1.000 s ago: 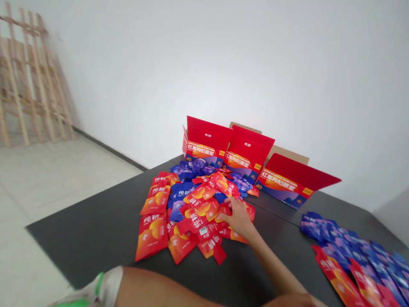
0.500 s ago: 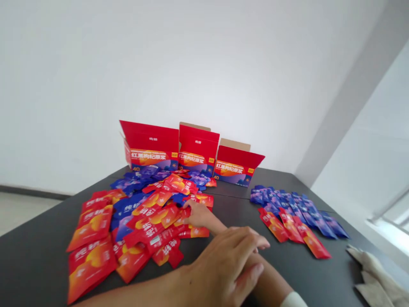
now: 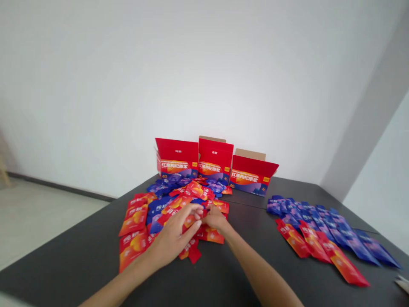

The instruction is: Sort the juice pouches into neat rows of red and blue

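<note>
Red-and-orange sachets [image 3: 133, 219] and blue-purple sachets [image 3: 156, 212] lie in a loose, overlapping pile on the dark table. Over the front of that pile is my left hand [image 3: 174, 236], its thumb and curved fingers apart, with red sachets beneath and between them. Just right of it, my right hand [image 3: 214, 218] has its fingers closed at a red sachet [image 3: 205, 212]. The two hands nearly meet, and the fingertips partly hide what lies between them.
Three open red cartons [image 3: 179, 166] stand behind the pile against the white wall [image 3: 204, 76]. To the right, blue sachets [image 3: 319, 219] lie in overlapping rows, with three red sachets [image 3: 341, 260] in front. A pale object [image 3: 401, 282] shows at the table's right edge.
My left hand has moved off my right forearm, forward to the pile beside my right hand. The camera view has shifted, so the cartons appear smaller and further right.
</note>
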A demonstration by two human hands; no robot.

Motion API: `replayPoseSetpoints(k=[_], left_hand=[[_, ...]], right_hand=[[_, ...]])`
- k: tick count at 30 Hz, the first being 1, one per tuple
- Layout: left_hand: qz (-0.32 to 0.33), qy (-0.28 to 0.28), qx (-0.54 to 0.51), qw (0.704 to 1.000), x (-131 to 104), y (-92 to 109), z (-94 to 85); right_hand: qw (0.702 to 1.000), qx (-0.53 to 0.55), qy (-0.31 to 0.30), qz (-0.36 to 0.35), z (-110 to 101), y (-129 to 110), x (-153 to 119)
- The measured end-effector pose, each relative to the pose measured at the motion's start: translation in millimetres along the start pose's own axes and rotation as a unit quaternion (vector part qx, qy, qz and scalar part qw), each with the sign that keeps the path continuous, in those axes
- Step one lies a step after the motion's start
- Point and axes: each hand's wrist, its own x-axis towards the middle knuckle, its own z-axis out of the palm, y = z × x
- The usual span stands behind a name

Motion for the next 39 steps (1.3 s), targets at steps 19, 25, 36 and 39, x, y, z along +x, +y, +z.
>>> replayPoseSetpoints(k=[19, 25, 36, 39], left_hand=[[-0.287, -0.091, -0.599, 0.742, -46.9, 11.8, 81.8], [-0.326, 0.057, -0.661, 0.673, -35.2, 42.3, 97.1], [-0.364, 0.116, -0.544, 0.747, -39.4, 37.8, 98.1], [-0.37, 0.111, -0.523, 0.76, -43.0, 32.2, 101.7]], right_hand=[[0.93, 0.129, 0.339, -0.053, -43.1, -20.5, -156.5], [0.894, 0.205, 0.398, -0.027, 12.1, -21.8, -207.6], [0.942, -0.211, 0.258, -0.023, -127.1, 37.9, -219.5], [0.881, -0.374, 0.285, 0.057, -174.6, 98.9, -200.9]])
